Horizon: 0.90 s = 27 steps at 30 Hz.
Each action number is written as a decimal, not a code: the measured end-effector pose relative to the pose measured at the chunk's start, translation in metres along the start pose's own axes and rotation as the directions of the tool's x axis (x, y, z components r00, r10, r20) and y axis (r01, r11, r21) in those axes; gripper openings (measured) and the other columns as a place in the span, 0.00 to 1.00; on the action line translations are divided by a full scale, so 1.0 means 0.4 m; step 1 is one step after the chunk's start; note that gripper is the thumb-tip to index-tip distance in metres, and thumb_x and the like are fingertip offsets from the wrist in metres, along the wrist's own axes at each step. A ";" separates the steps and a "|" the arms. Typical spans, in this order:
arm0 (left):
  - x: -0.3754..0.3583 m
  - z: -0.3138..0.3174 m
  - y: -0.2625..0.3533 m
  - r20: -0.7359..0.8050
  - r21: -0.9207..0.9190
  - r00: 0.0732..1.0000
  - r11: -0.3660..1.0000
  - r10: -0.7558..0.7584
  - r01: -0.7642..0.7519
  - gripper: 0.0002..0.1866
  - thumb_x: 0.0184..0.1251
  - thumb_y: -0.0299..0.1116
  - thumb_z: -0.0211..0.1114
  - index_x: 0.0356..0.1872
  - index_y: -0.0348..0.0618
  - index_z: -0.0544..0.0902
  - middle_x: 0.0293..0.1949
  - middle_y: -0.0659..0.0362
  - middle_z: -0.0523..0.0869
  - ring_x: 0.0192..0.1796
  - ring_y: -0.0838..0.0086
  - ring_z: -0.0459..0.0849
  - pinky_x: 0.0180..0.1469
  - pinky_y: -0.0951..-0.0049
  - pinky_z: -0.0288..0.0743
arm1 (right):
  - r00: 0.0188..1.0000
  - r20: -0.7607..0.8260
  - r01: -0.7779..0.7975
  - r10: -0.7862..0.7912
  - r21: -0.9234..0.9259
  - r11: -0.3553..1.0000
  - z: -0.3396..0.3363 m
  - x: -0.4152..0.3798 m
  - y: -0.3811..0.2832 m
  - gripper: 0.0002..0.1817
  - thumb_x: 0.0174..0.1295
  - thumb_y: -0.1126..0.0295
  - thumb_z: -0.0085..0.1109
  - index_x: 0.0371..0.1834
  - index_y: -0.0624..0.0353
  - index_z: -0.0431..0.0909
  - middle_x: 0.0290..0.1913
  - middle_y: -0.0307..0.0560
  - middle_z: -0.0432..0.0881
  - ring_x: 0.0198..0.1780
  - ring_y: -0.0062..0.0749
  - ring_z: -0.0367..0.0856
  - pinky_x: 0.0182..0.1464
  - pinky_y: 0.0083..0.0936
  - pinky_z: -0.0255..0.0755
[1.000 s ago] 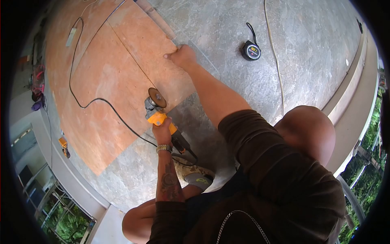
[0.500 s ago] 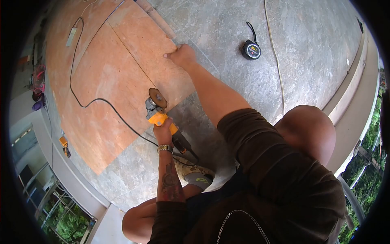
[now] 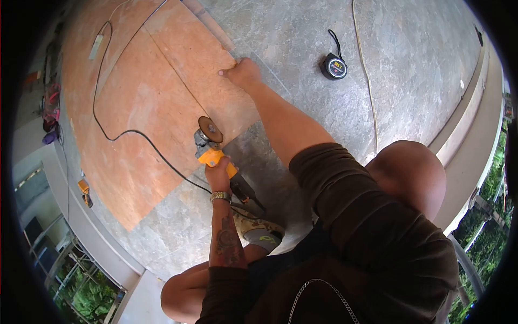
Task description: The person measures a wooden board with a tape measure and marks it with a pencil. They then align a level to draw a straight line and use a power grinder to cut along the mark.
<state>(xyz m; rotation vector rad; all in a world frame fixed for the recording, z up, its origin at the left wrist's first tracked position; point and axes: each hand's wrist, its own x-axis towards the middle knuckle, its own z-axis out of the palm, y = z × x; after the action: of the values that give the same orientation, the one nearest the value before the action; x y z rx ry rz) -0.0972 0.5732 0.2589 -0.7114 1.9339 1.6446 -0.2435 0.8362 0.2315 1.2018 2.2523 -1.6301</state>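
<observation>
My left hand [image 3: 217,174] is closed around the yellow and black body of an angle grinder [image 3: 211,156], with a watch on that wrist. The grinder's round brown disc [image 3: 210,129] is tilted over the lower edge of a reddish-brown wooden board [image 3: 145,124], near the end of a dark straight line on the board. Whether the disc touches the board is unclear. At the board's right edge, my right hand [image 3: 243,74] grips the rim, its thumb on the top face and its other fingers partly hidden.
A black tape measure [image 3: 334,67] and a pale cord [image 3: 368,81] lie on the grey floor [image 3: 302,108] at right. The dark power cable [image 3: 145,139] snakes across the board. A yellow and black object [image 3: 84,193] lies at left. My bent knees flank the grinder.
</observation>
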 end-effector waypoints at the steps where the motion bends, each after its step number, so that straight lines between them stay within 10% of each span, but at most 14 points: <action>1: 0.000 -0.001 0.000 0.005 -0.007 1.000 1.000 -0.008 0.008 0.14 0.60 0.25 0.69 0.46 0.37 0.77 0.32 0.57 0.83 0.27 0.69 0.85 0.29 0.66 0.84 | 1.000 0.001 -0.001 0.001 0.000 1.000 0.002 0.001 0.000 0.35 0.46 0.48 0.80 0.48 0.67 0.86 0.49 0.61 0.88 0.54 0.49 0.86 0.56 0.36 0.78; 10: -0.007 0.005 0.007 -0.013 0.016 1.000 1.000 0.009 -0.009 0.16 0.58 0.26 0.69 0.46 0.36 0.77 0.32 0.56 0.84 0.29 0.68 0.86 0.30 0.66 0.85 | 0.988 -0.089 0.121 -0.129 -0.087 0.989 0.024 0.001 0.022 0.31 0.49 0.48 0.78 0.44 0.66 0.85 0.47 0.60 0.88 0.51 0.51 0.86 0.55 0.40 0.78; 12: -0.005 0.000 -0.001 -0.007 0.009 1.000 1.000 0.011 -0.011 0.16 0.58 0.26 0.70 0.46 0.36 0.77 0.32 0.56 0.84 0.29 0.68 0.86 0.30 0.66 0.85 | 0.751 -0.521 0.243 -0.406 -0.353 0.904 0.024 -0.047 0.011 0.23 0.54 0.54 0.73 0.40 0.65 0.84 0.44 0.60 0.87 0.47 0.52 0.85 0.52 0.44 0.78; 15: -0.010 0.007 0.011 -0.011 0.006 1.000 1.000 0.028 -0.028 0.15 0.58 0.26 0.70 0.46 0.36 0.78 0.32 0.57 0.84 0.29 0.68 0.86 0.30 0.66 0.84 | 0.785 -0.538 0.264 -0.308 -0.160 0.951 -0.008 -0.145 0.046 0.17 0.58 0.59 0.65 0.36 0.66 0.81 0.40 0.62 0.84 0.44 0.55 0.83 0.50 0.47 0.76; 17: -0.021 0.009 0.013 -0.017 0.026 1.000 0.999 0.024 -0.024 0.15 0.57 0.26 0.70 0.45 0.36 0.78 0.32 0.57 0.84 0.29 0.69 0.85 0.30 0.66 0.84 | 0.928 -0.365 -0.021 0.076 0.152 0.988 0.000 -0.311 0.075 0.15 0.62 0.61 0.59 0.33 0.66 0.79 0.38 0.64 0.83 0.43 0.58 0.83 0.48 0.47 0.76; 20: -0.016 0.013 0.016 -0.021 0.015 0.999 1.000 0.026 -0.026 0.15 0.57 0.25 0.71 0.45 0.36 0.79 0.32 0.57 0.84 0.29 0.69 0.85 0.30 0.67 0.84 | 0.998 0.053 0.030 -0.035 0.091 0.995 0.079 -0.517 0.258 0.17 0.61 0.59 0.60 0.34 0.66 0.82 0.36 0.61 0.86 0.43 0.49 0.86 0.44 0.42 0.77; 22: 0.010 0.003 -0.012 -0.035 0.068 0.992 0.990 0.122 -0.120 0.15 0.57 0.25 0.71 0.44 0.36 0.78 0.32 0.57 0.84 0.29 0.69 0.85 0.29 0.67 0.83 | 0.628 0.761 -0.131 0.163 -0.104 0.986 0.110 -0.543 0.367 0.18 0.53 0.59 0.69 0.35 0.65 0.83 0.36 0.53 0.87 0.44 0.40 0.86 0.43 0.39 0.78; 24: 0.003 0.008 -0.018 -0.029 0.038 0.995 0.994 0.100 -0.099 0.13 0.58 0.26 0.70 0.43 0.36 0.79 0.31 0.57 0.84 0.28 0.68 0.85 0.29 0.66 0.83 | 0.384 0.867 -0.254 0.317 -0.231 0.939 -0.002 -0.595 0.225 0.24 0.44 0.59 0.76 0.40 0.64 0.83 0.37 0.47 0.87 0.45 0.36 0.85 0.45 0.34 0.79; 27: -0.010 0.006 -0.023 -0.027 0.027 0.996 0.996 0.086 -0.086 0.12 0.59 0.27 0.69 0.42 0.37 0.80 0.31 0.57 0.84 0.27 0.68 0.85 0.29 0.66 0.84 | 0.485 0.867 -0.238 0.115 0.004 0.971 0.104 -0.634 0.308 0.33 0.39 0.57 0.80 0.47 0.67 0.81 0.41 0.54 0.87 0.48 0.40 0.86 0.50 0.33 0.79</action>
<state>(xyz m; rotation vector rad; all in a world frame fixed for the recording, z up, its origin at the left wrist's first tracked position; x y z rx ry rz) -0.0881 0.5746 0.2544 -0.6530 2.0283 1.6650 -0.0054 0.6806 0.2505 0.3798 1.3268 -1.7293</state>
